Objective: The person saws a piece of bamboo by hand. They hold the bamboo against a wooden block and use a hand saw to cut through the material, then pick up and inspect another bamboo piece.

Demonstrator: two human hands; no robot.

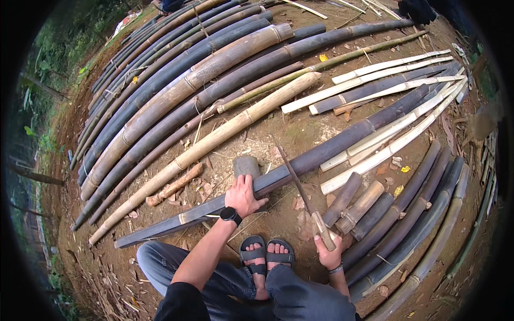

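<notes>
A long dark bamboo pole lies slantwise across the ground in front of me, from lower left to upper right. My left hand presses down on it, fingers over its far side and thumb stretched along the near side. Just past those fingers shows a short wooden block; whether the pole rests on it I cannot tell. In my right hand is the wooden handle of a handsaw. Its long thin blade crosses over the pole to the right of my left hand. Whether the teeth touch the bamboo is unclear.
Long bamboo poles lie in rows at the far left, with a pale pole nearest. Split pale strips lie at right. Cut short pieces and curved dark poles are beside my right arm. My sandalled feet stand close below.
</notes>
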